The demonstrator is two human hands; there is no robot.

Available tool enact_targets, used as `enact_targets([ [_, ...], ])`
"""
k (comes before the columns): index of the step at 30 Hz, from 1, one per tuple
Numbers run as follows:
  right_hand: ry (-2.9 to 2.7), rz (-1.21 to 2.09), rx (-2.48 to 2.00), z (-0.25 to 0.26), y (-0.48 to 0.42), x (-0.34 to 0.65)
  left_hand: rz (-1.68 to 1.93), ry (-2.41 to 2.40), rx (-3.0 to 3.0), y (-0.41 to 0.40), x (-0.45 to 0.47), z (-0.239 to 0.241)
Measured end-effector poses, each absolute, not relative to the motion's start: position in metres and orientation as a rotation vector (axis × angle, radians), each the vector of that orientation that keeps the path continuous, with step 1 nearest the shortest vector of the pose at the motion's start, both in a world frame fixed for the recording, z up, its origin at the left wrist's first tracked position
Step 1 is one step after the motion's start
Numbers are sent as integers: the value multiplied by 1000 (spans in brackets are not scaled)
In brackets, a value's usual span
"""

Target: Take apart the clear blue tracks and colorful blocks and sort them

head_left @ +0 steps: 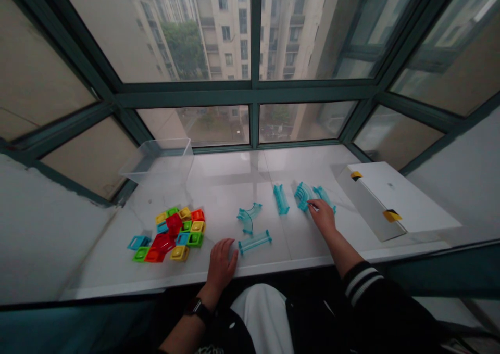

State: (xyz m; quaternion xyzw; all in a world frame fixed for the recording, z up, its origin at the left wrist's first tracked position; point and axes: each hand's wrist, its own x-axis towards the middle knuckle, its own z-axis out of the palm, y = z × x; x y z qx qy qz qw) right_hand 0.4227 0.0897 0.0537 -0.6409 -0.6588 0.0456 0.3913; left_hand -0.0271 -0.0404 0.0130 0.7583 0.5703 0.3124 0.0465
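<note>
My right hand (323, 217) reaches over the sill, its thumb and forefinger pinched at the near edge of a curved translucent blue track piece (302, 195). Just beyond those fingers lies another blue track piece (323, 195), partly hidden by the hand. My left hand (222, 263) rests at the sill's front edge with its fingers stretched out, holding nothing. Right beside it is a straight blue track piece (254, 242). Behind that sits a curved track piece (247, 218), and a second straight track piece (280, 199) lies left of my right hand.
Several coloured toy blocks (187, 239) in red, yellow, green and blue cluster on the left. A clear plastic bin (160, 161) stands behind them by the window. On the right, a white box (394, 198) with yellow-black tabs sits on the white sill (219, 179).
</note>
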Motion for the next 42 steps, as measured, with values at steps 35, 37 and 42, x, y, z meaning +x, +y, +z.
enact_targets([
  [35, -1605, 193, -1615, 36, 24, 386, 885, 1729, 2281, -42, -25, 18],
  [37, -1682, 290, -1572, 23, 7, 373, 873, 1727, 2288, -42, -24, 18],
  [42, -1879, 470, -1492, 13, -10, 345, 811, 1730, 2334, -40, -24, 17],
])
